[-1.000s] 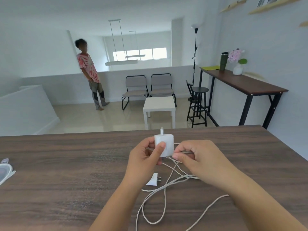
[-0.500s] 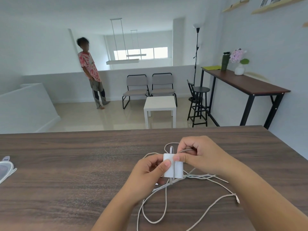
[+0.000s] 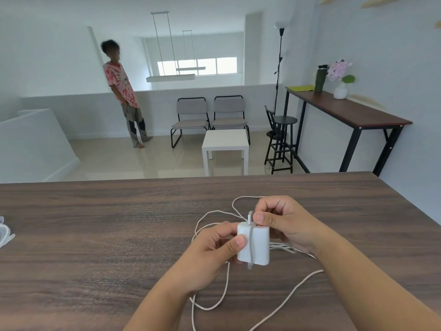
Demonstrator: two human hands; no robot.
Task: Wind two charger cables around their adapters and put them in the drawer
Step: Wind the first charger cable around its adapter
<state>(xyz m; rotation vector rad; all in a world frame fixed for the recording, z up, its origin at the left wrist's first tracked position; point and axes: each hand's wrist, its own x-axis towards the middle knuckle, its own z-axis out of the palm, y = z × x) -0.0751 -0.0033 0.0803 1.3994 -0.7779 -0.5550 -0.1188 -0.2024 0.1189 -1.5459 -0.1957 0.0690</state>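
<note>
the table point(image 3: 95, 235) carries a loose spread of cable point(image 3: 281, 304), thin and limp by the look of it, likely to spring off unless kept taut. the left hand point(image 3: 210, 256) grips the adapter point(image 3: 259, 242) by its side, just above the table; it looks small, light, hard and smooth, best pinched on its flat faces. the right hand point(image 3: 284, 223) pinches the cable at the adapter's top, one turn lying down its front. compared with a second ago, the adapter sits lower and nearer, with that turn newly laid.
</note>
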